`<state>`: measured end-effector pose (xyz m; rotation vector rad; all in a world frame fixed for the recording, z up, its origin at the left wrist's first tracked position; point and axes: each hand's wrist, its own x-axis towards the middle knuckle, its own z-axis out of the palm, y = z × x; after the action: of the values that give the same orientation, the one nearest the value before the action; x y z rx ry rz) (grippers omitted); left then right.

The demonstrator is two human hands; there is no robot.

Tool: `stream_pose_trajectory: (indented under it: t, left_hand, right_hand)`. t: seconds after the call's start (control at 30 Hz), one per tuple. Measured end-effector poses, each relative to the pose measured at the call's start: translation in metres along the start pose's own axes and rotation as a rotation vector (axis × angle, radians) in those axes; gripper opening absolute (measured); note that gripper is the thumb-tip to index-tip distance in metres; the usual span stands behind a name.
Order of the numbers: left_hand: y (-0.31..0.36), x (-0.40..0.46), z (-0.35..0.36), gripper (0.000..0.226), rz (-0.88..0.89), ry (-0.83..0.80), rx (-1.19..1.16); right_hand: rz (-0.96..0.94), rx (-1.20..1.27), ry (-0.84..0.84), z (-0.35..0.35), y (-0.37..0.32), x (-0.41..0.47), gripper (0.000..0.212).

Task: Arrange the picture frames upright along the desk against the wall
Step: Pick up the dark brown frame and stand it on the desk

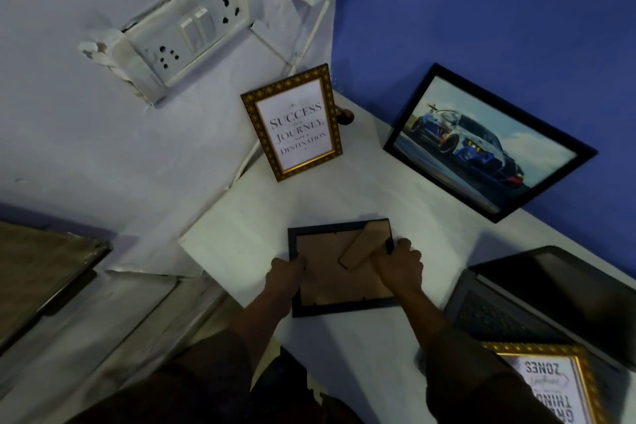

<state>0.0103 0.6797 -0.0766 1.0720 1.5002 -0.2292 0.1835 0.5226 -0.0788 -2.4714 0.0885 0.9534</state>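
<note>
A small black frame (330,272) faces away from me, showing its brown backing and a folded-out cardboard stand. My left hand (287,268) grips its left edge and my right hand (401,265) grips its right edge near the stand. It is over the white desk (361,196). A gold frame with a "Success" quote (296,122) stands upright in the desk's far corner by the pale wall. A wide black frame with a car picture (481,144) leans against the blue wall. Another gold frame with text (554,385) lies at the bottom right, partly over the laptop.
An open laptop (537,296) sits on the desk's right side. A socket and switch board (182,41) hangs on the pale wall, with a white cable (309,41) running down behind the gold frame. A dark surface (41,265) lies to the left, below the desk.
</note>
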Motion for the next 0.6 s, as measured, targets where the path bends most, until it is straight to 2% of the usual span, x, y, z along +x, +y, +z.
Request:
stream_pose_trajectory:
  t: [0.07, 0.2, 0.3, 0.47, 0.6]
  left_hand:
    - [-0.014, -0.009, 0.009, 0.069, 0.023, 0.022, 0.023]
    - [-0.008, -0.026, -0.001, 0.019, 0.026, -0.035, -0.035]
    - [-0.002, -0.036, -0.005, 0.021, 0.106, -0.114, -0.134]
    - [0.027, -0.077, 0.0, 0.039, 0.269, -0.155, -0.161]
    - [0.051, -0.111, 0.01, 0.02, 0.368, -0.107, -0.211]
  right_hand:
    - [0.014, 0.013, -0.016, -0.006, 0.019, -0.005, 0.063]
    - [-0.018, 0.045, -0.062, -0.011, 0.03, -0.002, 0.049]
    - [-0.075, 0.102, -0.102, -0.022, 0.03, -0.003, 0.046]
    - [-0.253, 0.036, -0.099, -0.051, 0.021, -0.029, 0.056]
    - [-0.506, 0.105, -0.122, -0.069, 0.015, -0.066, 0.045]
